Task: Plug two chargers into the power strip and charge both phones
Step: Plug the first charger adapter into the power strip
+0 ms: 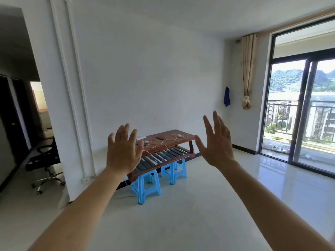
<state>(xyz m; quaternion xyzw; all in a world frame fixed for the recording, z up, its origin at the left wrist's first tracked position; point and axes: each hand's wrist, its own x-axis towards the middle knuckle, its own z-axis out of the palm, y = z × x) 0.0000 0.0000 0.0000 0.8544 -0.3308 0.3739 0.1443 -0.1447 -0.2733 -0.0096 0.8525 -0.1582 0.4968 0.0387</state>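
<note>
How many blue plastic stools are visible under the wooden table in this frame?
2. One blue stool stands under the near left end of the wooden table; the other stool stands under its middle, further right. The left hand covers the table's left end, so another could be hidden.

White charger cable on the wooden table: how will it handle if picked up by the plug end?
Probably floppy: the white cable lies in loose loops on the wooden table. Likely light, as it is thin beside the dark phone. It may drag or snag, since another cable trails over the front edge. Both hands are open, away from it.
</note>
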